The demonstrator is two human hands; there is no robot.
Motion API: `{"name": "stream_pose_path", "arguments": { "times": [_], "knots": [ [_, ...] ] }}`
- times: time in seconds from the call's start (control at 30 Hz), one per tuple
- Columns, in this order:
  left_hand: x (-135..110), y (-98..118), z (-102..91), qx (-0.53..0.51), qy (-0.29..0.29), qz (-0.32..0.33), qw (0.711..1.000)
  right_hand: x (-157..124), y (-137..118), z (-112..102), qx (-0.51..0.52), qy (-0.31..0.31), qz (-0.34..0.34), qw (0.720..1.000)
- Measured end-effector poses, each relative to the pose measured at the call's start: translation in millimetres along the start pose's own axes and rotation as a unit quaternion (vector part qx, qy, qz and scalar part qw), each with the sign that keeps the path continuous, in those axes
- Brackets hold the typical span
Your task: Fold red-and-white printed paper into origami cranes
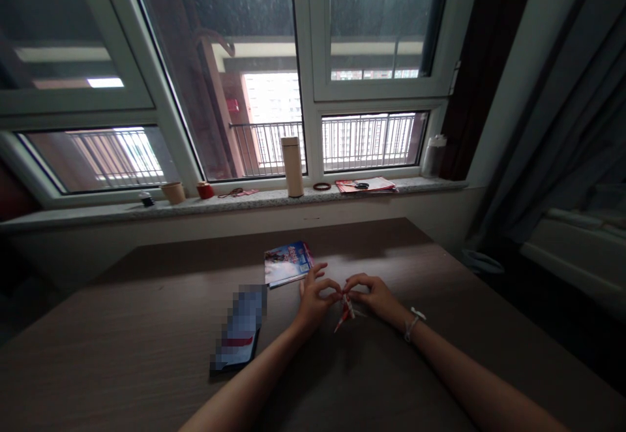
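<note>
Pinched between both hands over the table is a small piece of folded paper [346, 308], red and white, with a pointed end hanging down to the left. My left hand [313, 298] grips its top with thumb and index finger, while the other fingers are raised and spread. From the other side, my right hand [377, 295] closes thumb and forefinger on the paper, close to the left fingertips. The fingers hide the upper edge, and the exact folded shape is too small to make out.
Left of my hands lie a blue printed booklet [287, 263] and a phone [240, 331] with a pixelated screen on the brown table [147, 301]. Along the windowsill [244, 203] stand a tan flask [292, 168], a paper cup [173, 192], a clear bottle [434, 156] and printed sheets with scissors [360, 186].
</note>
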State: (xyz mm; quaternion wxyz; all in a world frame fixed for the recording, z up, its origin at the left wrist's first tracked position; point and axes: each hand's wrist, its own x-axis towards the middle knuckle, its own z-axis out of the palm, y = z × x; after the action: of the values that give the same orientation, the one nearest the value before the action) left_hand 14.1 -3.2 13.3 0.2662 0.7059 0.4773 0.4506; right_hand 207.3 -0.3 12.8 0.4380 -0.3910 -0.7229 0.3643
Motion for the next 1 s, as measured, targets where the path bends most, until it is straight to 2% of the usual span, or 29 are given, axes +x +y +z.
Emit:
{"name": "stream_pose_path", "arguments": {
  "times": [0.3, 0.53, 0.77, 1.0],
  "knots": [
    [0.6, -7.1, 1.4, -0.004, 0.003, 0.018, 1.000, -0.3, -3.4, 2.2, -0.009, -0.017, -0.034, 0.999],
    [-0.3, -1.9, 2.0, -0.001, -0.009, 0.019, 1.000, 0.4, -2.0, 5.6, -0.025, -0.033, -0.059, 0.997],
    [-1.1, -0.7, 2.7, 0.004, 0.002, 0.021, 1.000, 0.1, -2.1, 4.4, -0.049, -0.019, -0.074, 0.996],
    [-1.9, -1.9, 1.5, 0.011, -0.004, 0.006, 1.000, -0.7, -3.8, 3.0, -0.088, 0.049, -0.078, 0.992]
  ]
}}
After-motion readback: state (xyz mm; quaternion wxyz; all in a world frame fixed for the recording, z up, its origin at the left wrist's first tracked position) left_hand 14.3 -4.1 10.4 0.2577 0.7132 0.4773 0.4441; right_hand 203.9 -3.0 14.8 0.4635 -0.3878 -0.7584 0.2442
